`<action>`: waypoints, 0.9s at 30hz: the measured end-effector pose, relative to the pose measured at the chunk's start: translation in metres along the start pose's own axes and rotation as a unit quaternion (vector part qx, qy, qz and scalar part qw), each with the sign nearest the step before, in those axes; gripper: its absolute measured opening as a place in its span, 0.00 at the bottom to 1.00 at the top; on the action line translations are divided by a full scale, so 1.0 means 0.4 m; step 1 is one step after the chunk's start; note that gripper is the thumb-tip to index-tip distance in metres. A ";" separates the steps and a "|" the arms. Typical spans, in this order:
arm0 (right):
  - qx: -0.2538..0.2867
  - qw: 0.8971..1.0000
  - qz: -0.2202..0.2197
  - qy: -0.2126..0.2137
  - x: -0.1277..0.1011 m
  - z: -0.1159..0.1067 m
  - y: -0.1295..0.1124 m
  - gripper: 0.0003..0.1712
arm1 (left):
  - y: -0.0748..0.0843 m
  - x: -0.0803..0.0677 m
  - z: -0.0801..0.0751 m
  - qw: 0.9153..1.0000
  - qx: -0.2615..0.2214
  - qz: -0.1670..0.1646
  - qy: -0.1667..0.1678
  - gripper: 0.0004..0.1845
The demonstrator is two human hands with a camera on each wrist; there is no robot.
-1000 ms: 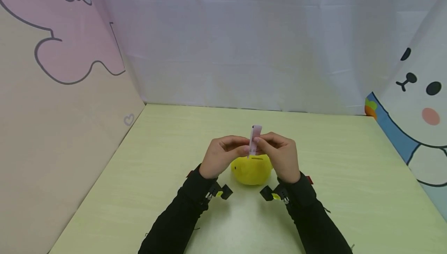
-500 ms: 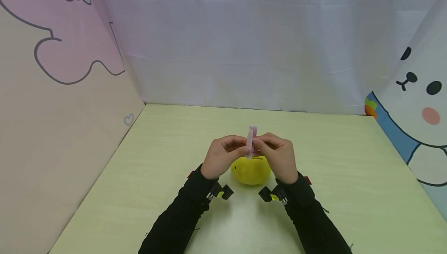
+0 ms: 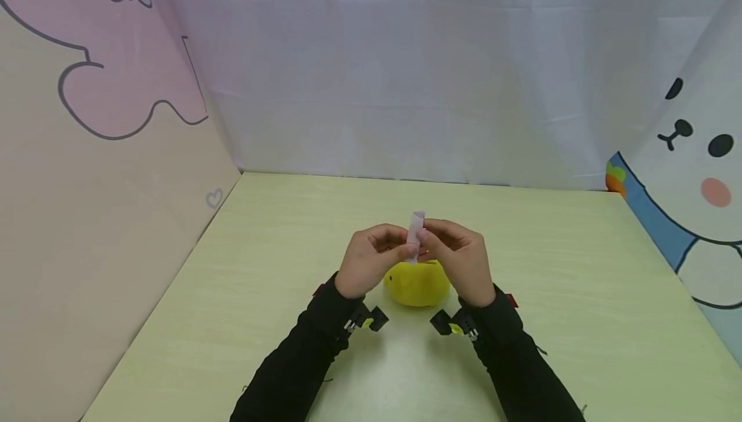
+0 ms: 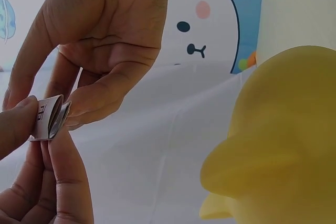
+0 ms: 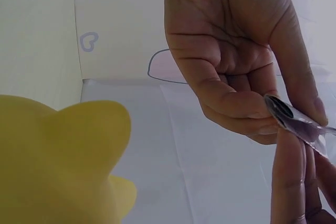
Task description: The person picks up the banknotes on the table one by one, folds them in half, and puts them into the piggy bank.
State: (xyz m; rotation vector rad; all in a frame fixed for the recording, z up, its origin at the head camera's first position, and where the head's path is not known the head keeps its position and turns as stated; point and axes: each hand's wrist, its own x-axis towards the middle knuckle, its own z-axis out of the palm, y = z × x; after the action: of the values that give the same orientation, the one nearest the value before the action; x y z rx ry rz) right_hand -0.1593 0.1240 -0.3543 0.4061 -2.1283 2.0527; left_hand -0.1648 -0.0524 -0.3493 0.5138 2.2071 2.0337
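Note:
A narrow folded banknote [image 3: 415, 232] stands nearly upright between my hands, pale outside. My left hand [image 3: 371, 259] pinches its lower left side with thumb and fingers. From the right, my right hand [image 3: 464, 261] pinches the same note, thumb toward me. Dark printing shows on the note's end [image 4: 46, 118] in the left wrist view; its layers gape a little there. A purple inner face of the note [image 5: 300, 125] shows in the right wrist view. Just below and behind the hands sits a yellow animal-shaped money box [image 3: 417, 287], its top slot partly hidden by fingers.
The pale yellow table [image 3: 290, 248] runs back to a white sheet wall [image 3: 406, 87]. A pink-and-beige printed panel [image 3: 116, 183] flanks it on the left. A panel with a rabbit drawing [image 3: 695, 171] stands on the right. Both wrists carry small black cameras.
The folded note looks narrower and has turned, so its pink side no longer shows in the head view. It has shifted slightly left. My right hand has moved a little left; the money box stays put.

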 end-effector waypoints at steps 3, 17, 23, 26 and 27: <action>-0.004 1.000 -0.005 0.006 0.001 0.001 0.000 0.15 | -0.002 0.000 0.001 1.000 -0.008 -0.005 -0.003 0.10; -0.023 0.999 -0.019 0.032 0.002 0.002 -0.001 0.11 | -0.004 0.002 0.007 1.000 -0.010 -0.022 -0.009 0.09; -0.017 0.999 -0.025 0.035 0.003 0.001 0.001 0.10 | -0.006 0.000 0.012 1.000 -0.014 -0.021 -0.008 0.09; -0.019 0.999 -0.028 0.035 0.003 0.000 0.002 0.09 | -0.007 0.000 0.014 1.000 -0.013 -0.023 -0.007 0.09; -0.019 0.999 -0.028 0.035 0.003 0.000 0.003 0.09 | -0.008 0.000 0.014 1.000 -0.012 -0.023 -0.007 0.08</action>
State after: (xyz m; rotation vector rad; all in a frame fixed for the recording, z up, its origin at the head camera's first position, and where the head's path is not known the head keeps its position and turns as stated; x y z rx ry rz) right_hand -0.1609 0.1240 -0.3549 0.3794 -2.0882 1.9634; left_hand -0.1636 -0.0470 -0.3530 0.4670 2.1624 2.0260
